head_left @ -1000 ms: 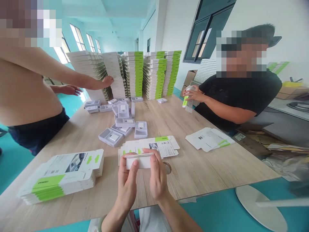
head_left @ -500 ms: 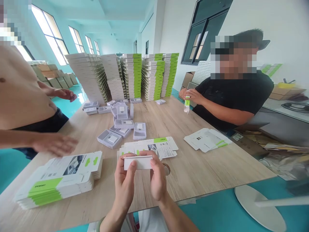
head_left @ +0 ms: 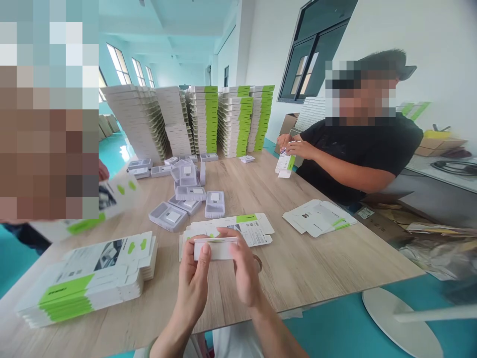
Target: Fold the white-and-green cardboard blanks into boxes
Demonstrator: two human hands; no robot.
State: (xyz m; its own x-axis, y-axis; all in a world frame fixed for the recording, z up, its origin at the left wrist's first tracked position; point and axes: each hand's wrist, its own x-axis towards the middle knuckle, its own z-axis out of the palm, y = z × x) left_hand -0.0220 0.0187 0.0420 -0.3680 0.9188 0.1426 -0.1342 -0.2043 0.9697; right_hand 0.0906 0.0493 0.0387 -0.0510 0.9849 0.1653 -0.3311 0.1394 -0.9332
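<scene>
A white carton (head_left: 219, 250) is held level, its narrow side towards me, above the front part of the table. My left hand (head_left: 194, 276) grips its left end, thumb on the near face. Around the right end are the fingers of my right hand (head_left: 246, 272), its thumb slightly blurred. Just beyond my hands lie flat white-and-green cartons (head_left: 257, 229), partly hidden by them. Several clear plastic trays (head_left: 168, 216) with small white pieces inside lie farther back, some piled on others.
A stack of flat cartons (head_left: 112, 268) stands at left, near a co-worker with a blurred carton (head_left: 115, 196). Another co-worker (head_left: 346, 154) at right handles a carton (head_left: 285, 161). Tall stacks of boxes (head_left: 203, 119) line the back; more flat cartons (head_left: 320, 217) lie right.
The co-worker at left has leaned in and lifted a flat carton off the stack. The right co-worker's carton has turned. My hands stay nearly in place, my right thumb shifting on the carton.
</scene>
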